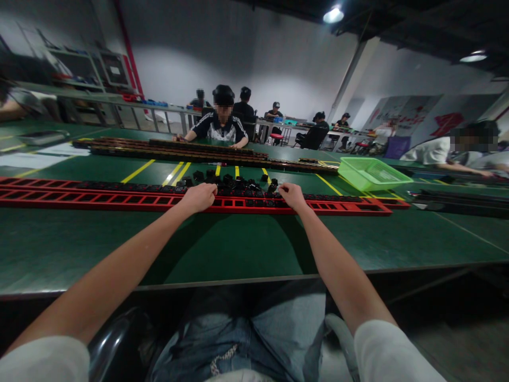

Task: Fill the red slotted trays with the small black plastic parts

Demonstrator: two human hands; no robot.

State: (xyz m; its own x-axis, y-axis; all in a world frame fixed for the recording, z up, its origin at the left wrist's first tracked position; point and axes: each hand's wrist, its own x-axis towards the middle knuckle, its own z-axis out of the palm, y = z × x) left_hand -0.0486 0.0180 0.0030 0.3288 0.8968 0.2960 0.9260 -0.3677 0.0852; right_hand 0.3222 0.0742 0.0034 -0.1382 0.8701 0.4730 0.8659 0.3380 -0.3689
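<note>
Black pieces [238, 185] between two curled hands

At the far left, white papers [43, 157] lie flat on the green worktop [254, 249]. Right of them, long dark strips [178, 150] lie stacked on its far side, apparently set back to leave the near side for the hands. Nearer, two slotted red frames [246, 210] run side by side from the left edge well past the middle, laid crosswise, probably to bring many slots within reach. The left hand [201, 197] is at the frames, its grip curled narrow; I cannot tell whether anything is in it. Just right of it, the black pieces lie loosely heaped along the far frame (handy for either hand, which may be why), with others seated in slots. The right hand [292, 196], at the heap's right end, has thumb and forefinger nearly together beside a piece; whether they pinch it, I cannot tell. Farther right, a light green basket [373, 183] stands beyond the frames, seemingly kept off them.
</note>
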